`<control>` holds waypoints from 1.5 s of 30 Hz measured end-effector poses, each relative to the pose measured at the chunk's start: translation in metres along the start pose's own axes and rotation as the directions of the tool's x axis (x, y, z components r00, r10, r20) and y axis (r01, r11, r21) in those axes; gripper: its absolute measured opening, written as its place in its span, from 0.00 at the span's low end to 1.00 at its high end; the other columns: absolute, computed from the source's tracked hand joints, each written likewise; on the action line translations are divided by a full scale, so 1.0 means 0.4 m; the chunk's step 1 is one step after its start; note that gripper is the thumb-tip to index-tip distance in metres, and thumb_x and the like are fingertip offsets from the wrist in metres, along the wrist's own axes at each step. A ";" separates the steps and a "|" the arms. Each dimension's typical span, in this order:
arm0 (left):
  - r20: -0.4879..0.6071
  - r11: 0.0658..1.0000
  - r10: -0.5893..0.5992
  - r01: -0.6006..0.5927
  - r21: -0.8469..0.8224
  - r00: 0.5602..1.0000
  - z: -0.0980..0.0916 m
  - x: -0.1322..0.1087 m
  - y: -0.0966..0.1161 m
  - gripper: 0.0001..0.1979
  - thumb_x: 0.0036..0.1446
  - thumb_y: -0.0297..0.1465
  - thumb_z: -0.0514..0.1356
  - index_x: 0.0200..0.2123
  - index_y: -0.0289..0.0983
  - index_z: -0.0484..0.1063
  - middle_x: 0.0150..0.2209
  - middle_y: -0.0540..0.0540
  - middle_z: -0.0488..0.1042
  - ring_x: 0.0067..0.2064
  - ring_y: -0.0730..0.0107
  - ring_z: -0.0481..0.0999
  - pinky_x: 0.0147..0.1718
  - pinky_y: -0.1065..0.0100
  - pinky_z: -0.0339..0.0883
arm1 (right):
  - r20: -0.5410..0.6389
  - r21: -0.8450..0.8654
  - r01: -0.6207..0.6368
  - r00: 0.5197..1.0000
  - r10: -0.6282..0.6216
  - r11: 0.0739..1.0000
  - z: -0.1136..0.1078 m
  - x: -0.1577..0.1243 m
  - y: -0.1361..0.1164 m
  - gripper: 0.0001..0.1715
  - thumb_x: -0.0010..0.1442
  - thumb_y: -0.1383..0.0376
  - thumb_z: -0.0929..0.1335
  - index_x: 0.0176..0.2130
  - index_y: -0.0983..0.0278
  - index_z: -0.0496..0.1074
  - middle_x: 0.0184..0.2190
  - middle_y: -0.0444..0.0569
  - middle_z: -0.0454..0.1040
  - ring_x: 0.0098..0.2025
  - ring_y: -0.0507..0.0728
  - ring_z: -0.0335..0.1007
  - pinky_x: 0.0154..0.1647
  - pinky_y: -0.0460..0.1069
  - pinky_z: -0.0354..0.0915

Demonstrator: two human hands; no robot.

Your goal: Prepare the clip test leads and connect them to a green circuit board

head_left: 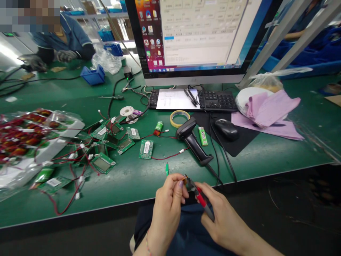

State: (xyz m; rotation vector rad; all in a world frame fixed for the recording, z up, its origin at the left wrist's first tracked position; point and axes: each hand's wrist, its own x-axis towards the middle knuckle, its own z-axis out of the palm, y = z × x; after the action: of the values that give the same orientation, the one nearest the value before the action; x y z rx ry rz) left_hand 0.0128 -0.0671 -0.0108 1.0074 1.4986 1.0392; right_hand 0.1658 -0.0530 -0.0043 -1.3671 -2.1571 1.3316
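Near the table's front edge, my left hand pinches a small orange-brown piece between thumb and fingers; most of it is hidden, so its kind is unclear. My right hand is closed round red-and-grey-handled pliers, whose jaws are up against that small piece. Just beyond my left hand lies a green clip. Further back are a circuit board with a label and a green battery with wires. A black barcode scanner rests beyond the pliers.
Several circuit boards with red wires are heaped at left, beside a bagged white tray. Behind stand a monitor and keyboard. A tape roll, mouse and pink cloth are around. Another person sits across at left.
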 end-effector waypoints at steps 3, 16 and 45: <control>-0.004 0.999 -0.001 0.001 0.032 1.000 -0.002 0.000 0.001 0.11 0.59 0.39 0.48 0.37 0.40 0.64 0.22 0.54 0.68 0.22 0.78 0.66 0.24 0.74 0.61 | -0.011 -0.013 -0.002 1.000 0.002 1.000 -0.002 0.000 0.001 0.31 0.44 0.77 0.60 0.49 0.62 0.58 0.41 0.49 0.65 0.50 0.56 0.61 0.49 0.49 0.62; 0.076 0.914 -0.047 0.012 0.405 0.996 -0.002 0.003 0.012 0.12 0.61 0.37 0.43 0.31 0.40 0.61 0.22 0.53 0.64 0.23 0.73 0.63 0.25 0.69 0.52 | -0.007 0.056 -0.115 0.993 0.116 0.992 0.015 0.001 0.003 0.15 0.43 0.76 0.60 0.32 0.62 0.59 0.28 0.44 0.64 0.35 0.55 0.63 0.37 0.48 0.60; -0.569 0.855 -0.110 -0.215 -0.473 0.815 0.016 0.139 0.037 0.17 0.56 0.35 0.53 0.19 0.39 0.51 0.14 0.60 0.49 0.16 0.81 0.46 0.15 0.75 0.44 | 0.068 0.998 -0.070 0.922 0.380 -0.010 0.101 0.116 -0.150 0.15 0.29 0.66 0.60 0.24 0.61 0.54 0.22 0.40 0.48 0.23 0.49 0.44 0.24 0.45 0.51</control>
State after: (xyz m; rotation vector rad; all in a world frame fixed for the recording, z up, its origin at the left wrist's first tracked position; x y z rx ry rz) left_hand 0.0124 -0.0093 -0.0123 0.3423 1.5193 1.7957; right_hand 0.0814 -0.0459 0.0109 -1.0208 -0.2694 2.0017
